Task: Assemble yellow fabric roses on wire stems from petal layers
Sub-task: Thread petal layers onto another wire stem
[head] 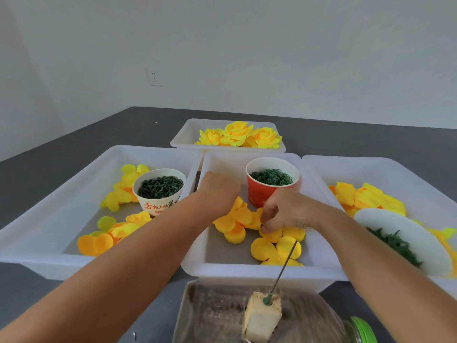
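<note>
Reaching: both hands worked over the petal layers [243,222] in the middle tray [197,264].
Right hand [286,210]: fingers curled, apparently pinching a petal.
Left hand [217,191]: knuckles up, fingers hidden; grip unclear.
Wire stem [284,266]: upright in the foam block [262,318], just nearer than the right hand.

Dark grey matte tabletop [81,154]. Directly on it: four translucent white plastic trays, left [32,246], centre [247,273], right [385,167], rear [183,134]; grey metal pan [210,315] at near edge.
</note>
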